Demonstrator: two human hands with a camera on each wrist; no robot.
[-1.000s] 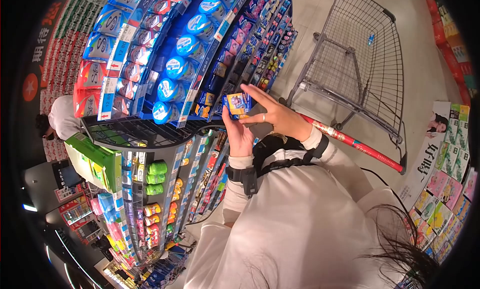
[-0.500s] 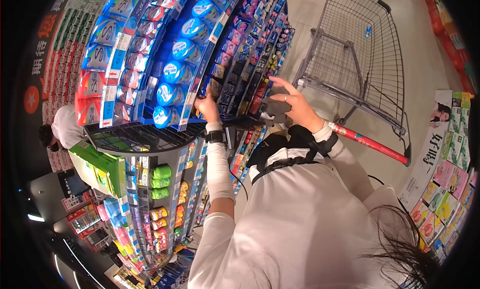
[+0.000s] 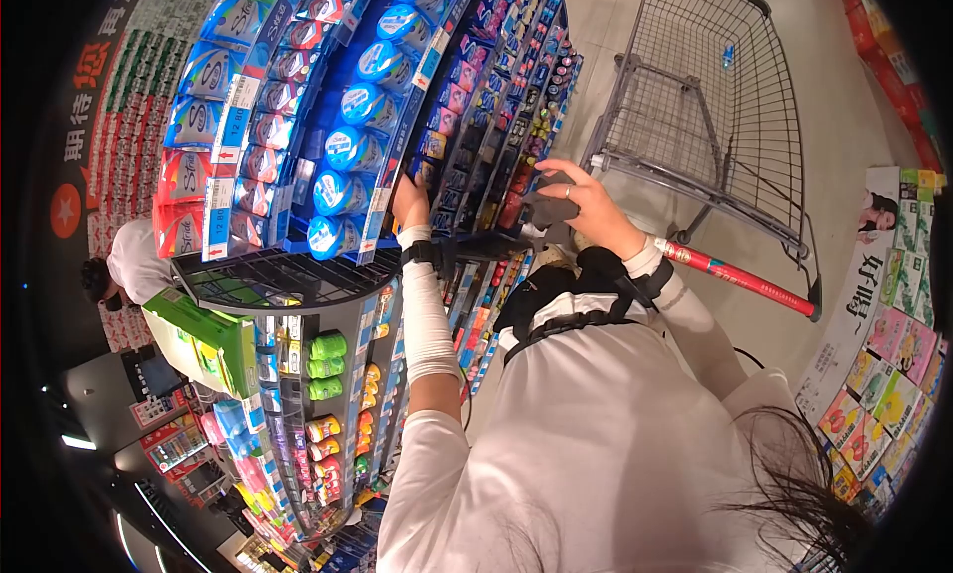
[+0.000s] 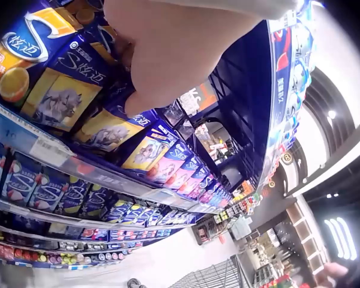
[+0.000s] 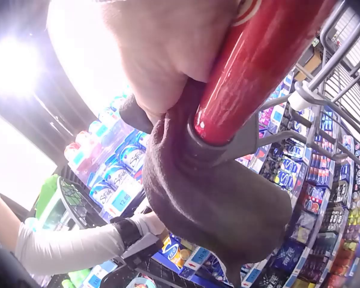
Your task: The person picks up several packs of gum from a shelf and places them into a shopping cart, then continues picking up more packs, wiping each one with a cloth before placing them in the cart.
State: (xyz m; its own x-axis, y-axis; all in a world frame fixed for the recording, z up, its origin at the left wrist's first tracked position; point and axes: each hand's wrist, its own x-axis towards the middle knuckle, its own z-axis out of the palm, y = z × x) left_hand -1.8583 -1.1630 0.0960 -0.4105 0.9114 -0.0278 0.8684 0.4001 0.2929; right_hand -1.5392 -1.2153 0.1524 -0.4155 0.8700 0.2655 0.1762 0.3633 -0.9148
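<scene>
In the head view, my left hand (image 3: 410,204) reaches in among the packs on the blue shelf. The left wrist view has the same hand (image 4: 174,54) over dark blue packs with yellow picture panels (image 4: 61,103); its fingertips are hidden, so I cannot tell whether it grips one. My right hand (image 3: 596,214) has its fingers spread beside the cart's red handle (image 3: 740,280). Seen from the right wrist, that hand (image 5: 168,51) rests against the red handle (image 5: 252,66), above a dark grey cloth-like piece (image 5: 216,198).
A wire shopping cart (image 3: 695,107) stands at the right, with a small blue item (image 3: 728,56) in it. White-and-blue tubs (image 3: 352,148) line the upper shelf. A green box (image 3: 204,340) and a bending person (image 3: 139,260) are at the left.
A blue and yellow pack was in my left hand near my right one; the left hand has since moved leftward to the shelf, and that pack is no longer visible in it. The right hand has shifted slightly right.
</scene>
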